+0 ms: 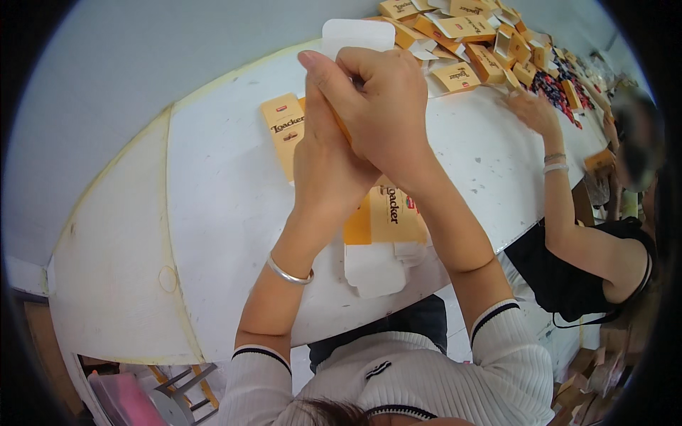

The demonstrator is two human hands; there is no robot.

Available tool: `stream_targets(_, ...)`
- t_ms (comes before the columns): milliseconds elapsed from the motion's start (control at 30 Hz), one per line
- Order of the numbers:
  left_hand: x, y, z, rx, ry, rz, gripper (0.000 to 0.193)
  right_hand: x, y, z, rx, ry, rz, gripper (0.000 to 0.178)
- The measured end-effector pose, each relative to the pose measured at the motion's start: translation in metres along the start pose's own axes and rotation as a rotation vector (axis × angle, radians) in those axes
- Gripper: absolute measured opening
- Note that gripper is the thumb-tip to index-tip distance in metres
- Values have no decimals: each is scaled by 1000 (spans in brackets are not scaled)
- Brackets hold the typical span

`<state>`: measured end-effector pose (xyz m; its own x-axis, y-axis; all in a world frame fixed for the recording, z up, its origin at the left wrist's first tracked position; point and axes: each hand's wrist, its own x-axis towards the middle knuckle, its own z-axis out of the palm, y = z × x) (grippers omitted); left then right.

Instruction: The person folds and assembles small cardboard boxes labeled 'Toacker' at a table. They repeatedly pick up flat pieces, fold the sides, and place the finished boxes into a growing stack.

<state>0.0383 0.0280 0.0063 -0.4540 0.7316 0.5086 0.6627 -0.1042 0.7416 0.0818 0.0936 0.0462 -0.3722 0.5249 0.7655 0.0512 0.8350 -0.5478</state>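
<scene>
Both my hands are raised over the white table, closed around one small yellow carton (356,32). Only its white end flap and a sliver of orange edge show; my hands hide the rest. My left hand (323,145), with a silver bangle on the wrist, wraps it from the left. Across the top lies my right hand (391,96), its fingers bent over the carton and its thumb pointing to the upper left. A flat yellow carton (280,124) rests on the table beside my left hand. Below my wrists lies another yellow carton (389,221) with white flaps spread towards me.
A heap of yellow cartons (465,28) covers the far right of the table (227,213). Near it lie small dark red and blue pieces (558,92). On the right, a co-worker's hand (536,113) reaches towards the heap. A stool (177,397) stands at lower left.
</scene>
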Motion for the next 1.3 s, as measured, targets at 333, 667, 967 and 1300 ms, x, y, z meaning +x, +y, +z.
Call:
stream_targets(333,4,-11,-16,-721,-118,-110,67,-9,30,-34,594,-80,77,64)
stream_targets(667,12,-10,-40,-1151,26,-309,42,-29,30,-10,924,-416,255,61)
stream_targets(967,6,3,-29,-1077,176,-245,29,-28,38,-10,946,-435,264,59)
stream_targets(1300,0,-14,-20,-608,539,198,24,-30,18,-18,1062,-618,393,63)
